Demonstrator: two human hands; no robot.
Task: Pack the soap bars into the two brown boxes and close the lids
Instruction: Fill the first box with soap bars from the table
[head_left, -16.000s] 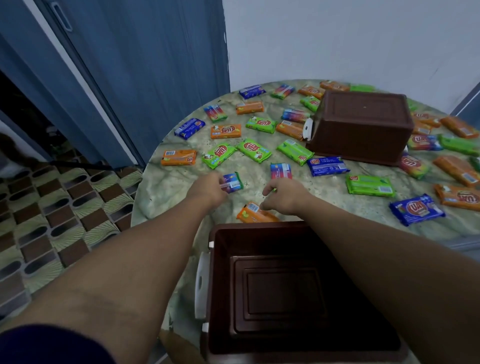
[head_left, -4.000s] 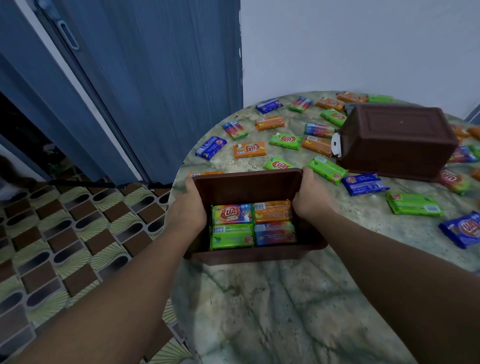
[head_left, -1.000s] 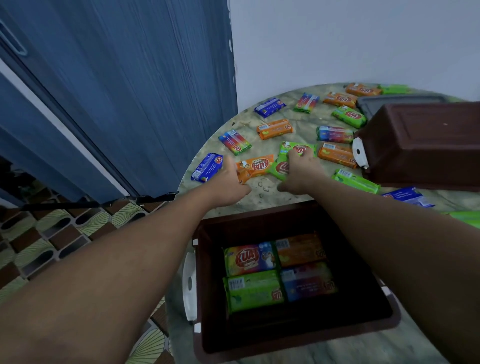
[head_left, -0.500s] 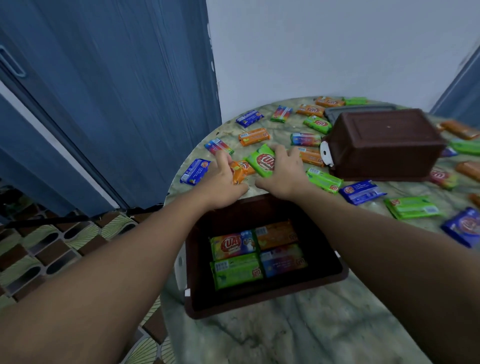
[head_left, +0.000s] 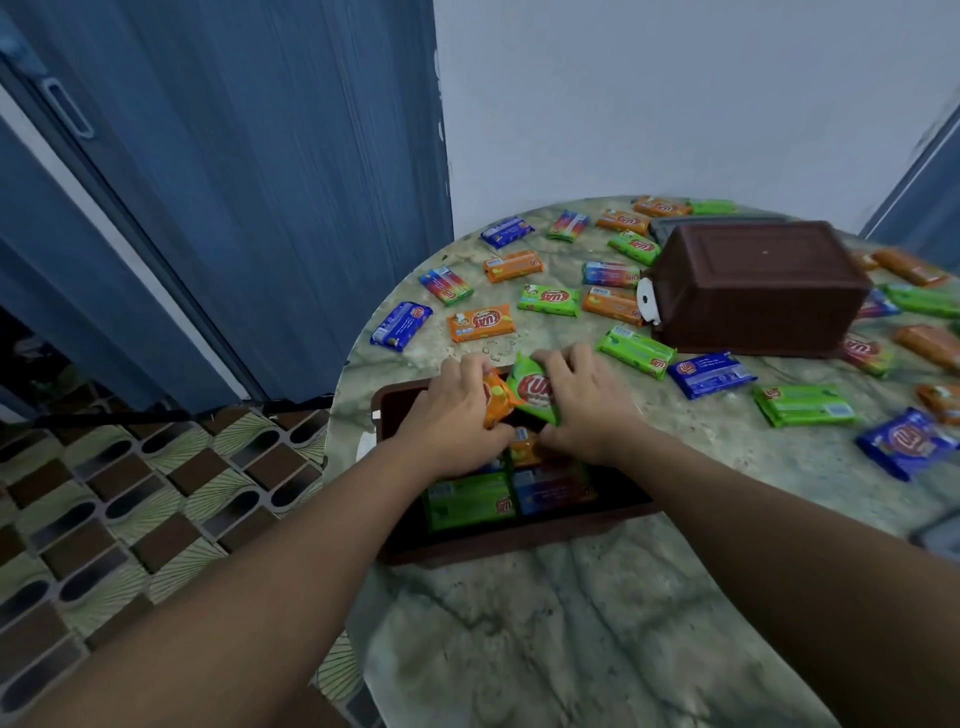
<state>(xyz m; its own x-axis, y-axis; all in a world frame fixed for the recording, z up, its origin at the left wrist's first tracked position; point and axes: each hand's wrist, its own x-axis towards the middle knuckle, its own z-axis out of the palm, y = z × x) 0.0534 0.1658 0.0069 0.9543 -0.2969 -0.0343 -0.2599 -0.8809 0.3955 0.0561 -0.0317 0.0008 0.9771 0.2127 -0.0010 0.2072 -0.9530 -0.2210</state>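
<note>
My left hand (head_left: 451, 415) grips an orange-wrapped soap bar (head_left: 496, 402), my right hand (head_left: 582, 402) a green-wrapped soap bar (head_left: 532, 391), over the open brown plastic box (head_left: 498, 545) by the round marbled table's (head_left: 571, 623) left edge.

occluded: open brown box (head_left: 498, 545) far half under both hands | cropped: table (head_left: 571, 649) at right and bottom edges | blurred: wrapper print

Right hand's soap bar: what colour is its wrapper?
Green, with a red logo; the right hand grips the soap bar, head view.
</note>
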